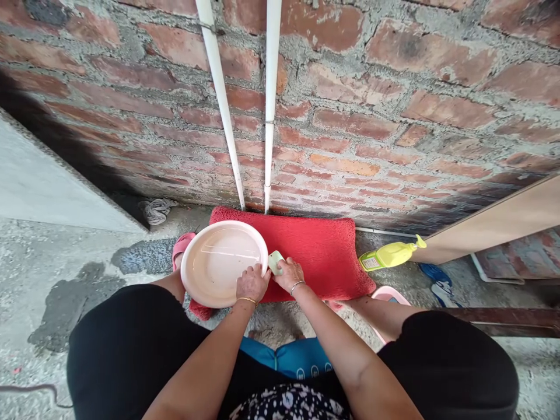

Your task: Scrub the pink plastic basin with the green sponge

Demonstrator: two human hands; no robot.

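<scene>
A round pale pink basin (205, 265) holding shallow water rests on the left part of a red textured mat (312, 251). My left hand (254, 284) is closed over the basin's near right rim, with the fingers on the inner side. Just right of the rim, my right hand (289, 274) grips a small pale green flat piece (275, 262) with a small hole near its end. Its exact kind and underside are hidden. Dark specks lie on the basin's bottom.
A yellow-green pump bottle (389, 255) stands at the mat's right edge. A pink tub (391, 293) sits near my right leg. Two white pipes (270, 105) run down the brick wall (341, 140). A grey rag (157, 210) lies on the concrete floor at left, near a pale board (56, 175).
</scene>
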